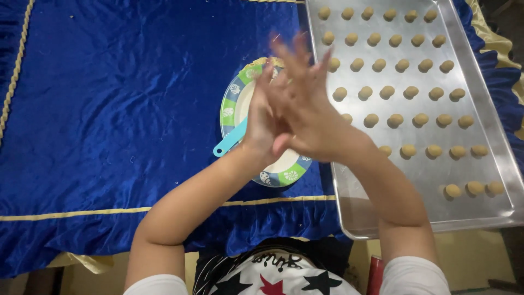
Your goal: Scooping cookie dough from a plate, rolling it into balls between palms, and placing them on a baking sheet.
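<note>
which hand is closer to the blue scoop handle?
Left. The left hand sits right above the scoop handle; the right hand lies across it, toward the baking tray.

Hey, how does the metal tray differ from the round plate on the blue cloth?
The tray is rectangular, plain silver metal, while the plate is round with a green and blue patterned rim. The tray is much larger than the plate. The tray holds rows of small dough balls; the plate has a light blue handle sticking out and is largely hidden by the hands. Both rest on the cloth.
</note>
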